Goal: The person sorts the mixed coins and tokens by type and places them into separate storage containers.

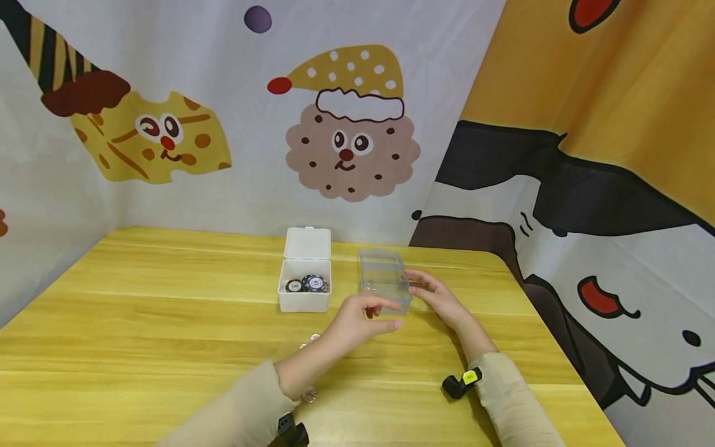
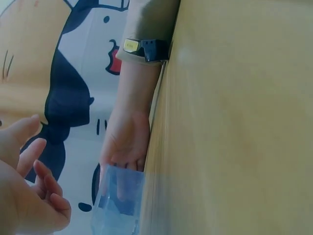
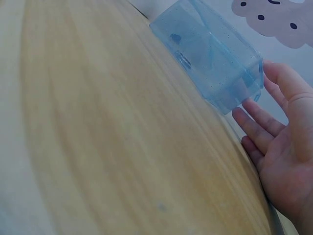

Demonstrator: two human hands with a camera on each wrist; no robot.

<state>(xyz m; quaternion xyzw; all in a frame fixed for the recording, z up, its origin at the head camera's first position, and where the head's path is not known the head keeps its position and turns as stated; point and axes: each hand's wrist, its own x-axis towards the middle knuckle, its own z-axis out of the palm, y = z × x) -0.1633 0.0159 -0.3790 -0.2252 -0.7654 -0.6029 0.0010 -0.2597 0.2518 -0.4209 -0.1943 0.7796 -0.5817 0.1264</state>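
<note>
A clear plastic box point(image 1: 382, 273) with its lid up stands on the table, a few small glinting pieces showing through its wall. My right hand point(image 1: 438, 301) touches the box's right side with fairly straight fingers, seen closer in the right wrist view, where the right hand point(image 3: 279, 137) meets the box point(image 3: 210, 58) at one end. My left hand point(image 1: 357, 320) hovers in front of the box, thumb and forefinger apart with nothing seen between them. Shiny clear gem-like pieces point(image 1: 310, 395) lie beside the left forearm, which partly hides them.
Left of the clear box stands a white box point(image 1: 304, 303), lid raised, holding several poker chips point(image 1: 315, 284). Both rest on a yellow wood-grain table point(image 1: 167, 335). A curtain with cartoon prints point(image 1: 352, 149) hangs behind the table and along its sides.
</note>
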